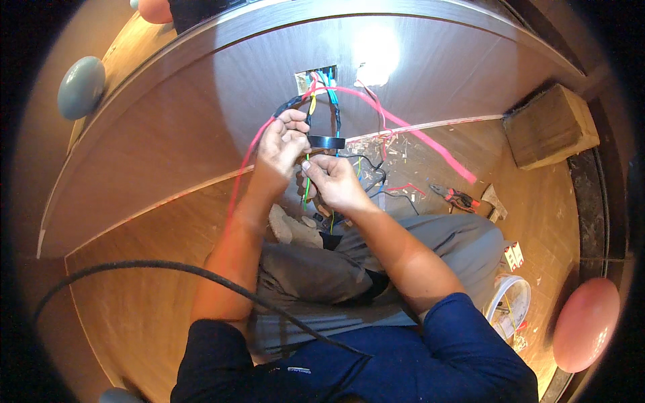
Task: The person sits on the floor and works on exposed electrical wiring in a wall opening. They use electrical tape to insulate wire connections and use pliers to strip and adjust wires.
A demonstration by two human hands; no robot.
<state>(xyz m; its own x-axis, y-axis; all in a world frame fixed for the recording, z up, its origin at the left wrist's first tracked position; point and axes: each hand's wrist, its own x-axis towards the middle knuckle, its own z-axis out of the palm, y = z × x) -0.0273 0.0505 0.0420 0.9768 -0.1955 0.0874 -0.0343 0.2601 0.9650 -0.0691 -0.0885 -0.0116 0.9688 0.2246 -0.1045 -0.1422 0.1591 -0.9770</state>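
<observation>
Several coloured wires come out of a square cut-out point(328, 71) in the wooden panel. One is a yellow-green wire point(307, 191), with black tape around its upper part. My left hand point(282, 144) is closed, its fingertips pinched at the taped stretch of that wire. Just below it, my right hand point(334, 180) pinches the same wire between thumb and forefinger, and its loose end hangs down. A roll of black electrical tape point(326, 142) hangs beside my left fingertips, above my right hand. Another black-taped wire point(338, 121) runs down behind the roll.
A pink strip point(430, 148) and a red wire point(247, 161) spread from the cut-out. Pliers point(455, 199) with red-black handles lie on the floor near a wooden block point(551, 127). Wood chips are scattered around. A white bucket point(508, 305) stands right of my knee; a black cable point(168, 264) crosses in front.
</observation>
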